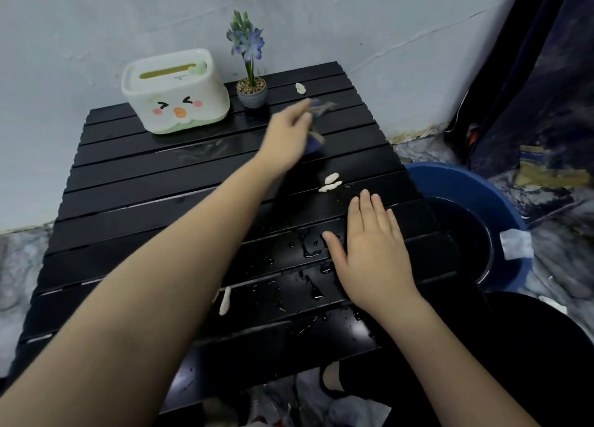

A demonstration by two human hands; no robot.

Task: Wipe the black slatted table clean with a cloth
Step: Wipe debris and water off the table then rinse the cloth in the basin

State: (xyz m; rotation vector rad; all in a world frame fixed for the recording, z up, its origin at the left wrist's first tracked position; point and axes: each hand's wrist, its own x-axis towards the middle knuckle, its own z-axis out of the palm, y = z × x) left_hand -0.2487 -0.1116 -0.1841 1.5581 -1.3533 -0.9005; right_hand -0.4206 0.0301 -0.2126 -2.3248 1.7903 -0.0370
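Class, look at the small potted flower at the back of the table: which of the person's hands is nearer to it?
Left. The left hand, holding the cloth, is just front-right of the potted flower; the right hand lies flat on the table much nearer the person.

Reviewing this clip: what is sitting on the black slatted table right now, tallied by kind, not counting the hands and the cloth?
White smears or blobs: 4
Tissue box with a duck face: 1
Potted blue flower: 1
Total: 6
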